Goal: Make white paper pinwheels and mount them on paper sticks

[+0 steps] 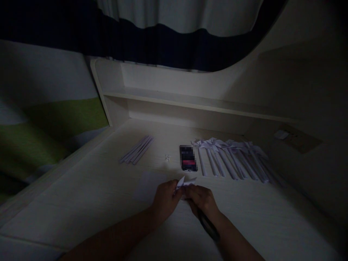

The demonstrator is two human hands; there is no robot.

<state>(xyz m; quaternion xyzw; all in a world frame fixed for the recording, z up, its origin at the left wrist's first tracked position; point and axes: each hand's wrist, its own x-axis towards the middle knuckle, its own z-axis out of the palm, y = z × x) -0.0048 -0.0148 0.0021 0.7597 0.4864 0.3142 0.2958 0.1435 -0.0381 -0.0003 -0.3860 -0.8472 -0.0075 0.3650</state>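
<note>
The scene is dim. My left hand (165, 198) and my right hand (202, 200) meet over a pale desk (89, 203), both pinched on a small folded white paper piece (185, 182) that sticks up between the fingertips. A dark stick-like thing (208, 225) runs along under my right wrist; I cannot tell what it is. Just beyond the hands lies a phone (188, 158) with its screen lit.
A bundle of plain paper strips (136, 149) lies at the back left. A row of several paper sticks with folded tops (231, 159) lies right of the phone. A tiny white scrap (167, 157) sits beside the phone. A shelf (174, 98) and curtain stand behind; a wall socket (282, 135) is at right.
</note>
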